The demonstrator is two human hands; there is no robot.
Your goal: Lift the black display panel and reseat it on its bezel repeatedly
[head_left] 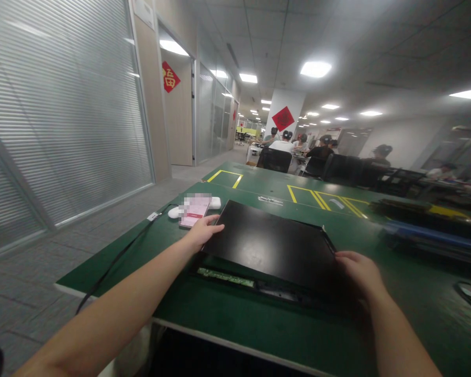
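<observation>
A flat black LCD screen panel [272, 241] lies between my two hands, just over the green table. Along its near side runs a narrow green circuit board [225, 277], with a dark strip continuing to the right of it. My left hand [203, 231] grips the panel's left edge, thumb on top and the other fingers partly hidden. At the right edge, my right hand [359, 269] pinches the panel's dark rim, near a piece of the rim that stands out at the far right corner. Whether the panel touches the table all along cannot be made out.
Beyond my left hand lie a phone [195, 212] with a pink screen and a white rounded device [215, 202]. A black cable [120, 259] crosses the table's left side. Stacked dark and blue panels [435, 235] stand right. Yellow tape [316, 199] marks the far side; people sit beyond.
</observation>
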